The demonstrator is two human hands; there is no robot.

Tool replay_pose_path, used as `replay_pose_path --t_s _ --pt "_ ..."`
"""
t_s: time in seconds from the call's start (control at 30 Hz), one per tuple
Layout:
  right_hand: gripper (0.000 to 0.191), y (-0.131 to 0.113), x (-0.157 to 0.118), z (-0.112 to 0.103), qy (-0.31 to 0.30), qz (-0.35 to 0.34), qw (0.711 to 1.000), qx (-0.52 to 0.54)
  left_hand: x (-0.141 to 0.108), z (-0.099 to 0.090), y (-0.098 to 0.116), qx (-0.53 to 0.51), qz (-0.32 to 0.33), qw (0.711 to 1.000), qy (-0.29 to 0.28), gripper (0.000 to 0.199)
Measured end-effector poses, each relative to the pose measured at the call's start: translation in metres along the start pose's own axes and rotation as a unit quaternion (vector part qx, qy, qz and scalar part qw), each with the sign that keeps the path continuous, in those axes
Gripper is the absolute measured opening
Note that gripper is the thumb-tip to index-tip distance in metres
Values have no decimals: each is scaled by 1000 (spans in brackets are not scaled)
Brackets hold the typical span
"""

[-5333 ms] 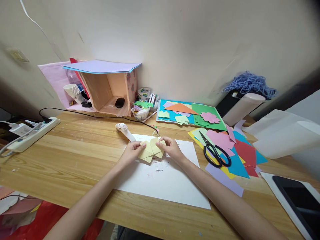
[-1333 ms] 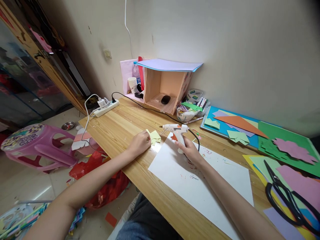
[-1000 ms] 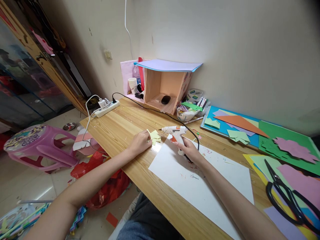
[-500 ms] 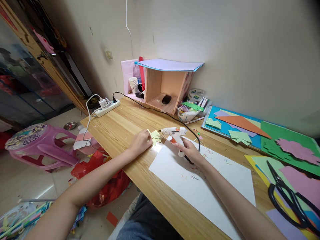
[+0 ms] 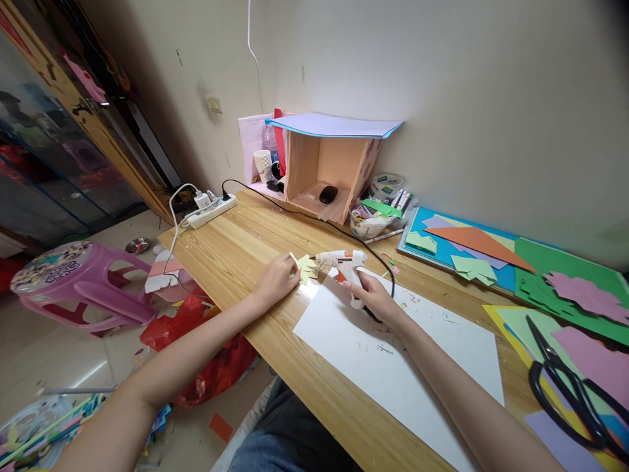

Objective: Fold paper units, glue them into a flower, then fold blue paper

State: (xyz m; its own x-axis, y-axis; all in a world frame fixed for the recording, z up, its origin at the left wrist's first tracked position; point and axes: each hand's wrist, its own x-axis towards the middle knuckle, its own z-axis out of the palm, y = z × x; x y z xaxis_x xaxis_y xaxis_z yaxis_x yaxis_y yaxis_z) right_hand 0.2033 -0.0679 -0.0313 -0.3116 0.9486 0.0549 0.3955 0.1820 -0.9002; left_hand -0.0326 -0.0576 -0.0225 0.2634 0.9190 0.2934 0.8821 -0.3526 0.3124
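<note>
My right hand [image 5: 374,295] is wrapped round the grip of a white hot glue gun [image 5: 344,259]. Its nozzle points left and meets, or nearly meets, a small pale yellow cut-paper piece [image 5: 308,270]. My left hand [image 5: 278,280] pinches the left side of that paper piece just above the wooden table, fingers closed. Below the glue gun lies a white sheet [image 5: 393,387] with small coloured marks. The gun's black cord [image 5: 388,262] loops behind my right hand and runs back over the table.
A power strip [image 5: 212,212] sits at the table's left edge. Behind stands an open cardboard box [image 5: 339,160] with a mouse inside. Black scissors [image 5: 565,380] and coloured papers [image 5: 476,246] lie to the right. A pink stool [image 5: 93,282] stands on the floor.
Both hands stay almost where they were, still holding the glue gun and the yellow paper piece. The whole view has shifted very slightly.
</note>
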Motion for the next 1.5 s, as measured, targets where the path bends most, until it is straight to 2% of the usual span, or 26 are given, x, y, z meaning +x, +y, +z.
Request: replay_pose_path --t_s 0.23,0.43,0.67,1.5 --pt "35 -10 -2 4 -43 1 999 23 -3 3 -5 -79 -65 995 23 10" --pt "34 -19 -5 10 -54 18 997 44 -4 8 -8 -128 -101 986 37 9" --pt "34 -11 0 16 -40 24 999 -5 -6 11 -9 -145 -91 984 50 10" --pt "35 -13 4 14 -61 12 998 2 -7 12 -12 -154 -92 982 52 15"
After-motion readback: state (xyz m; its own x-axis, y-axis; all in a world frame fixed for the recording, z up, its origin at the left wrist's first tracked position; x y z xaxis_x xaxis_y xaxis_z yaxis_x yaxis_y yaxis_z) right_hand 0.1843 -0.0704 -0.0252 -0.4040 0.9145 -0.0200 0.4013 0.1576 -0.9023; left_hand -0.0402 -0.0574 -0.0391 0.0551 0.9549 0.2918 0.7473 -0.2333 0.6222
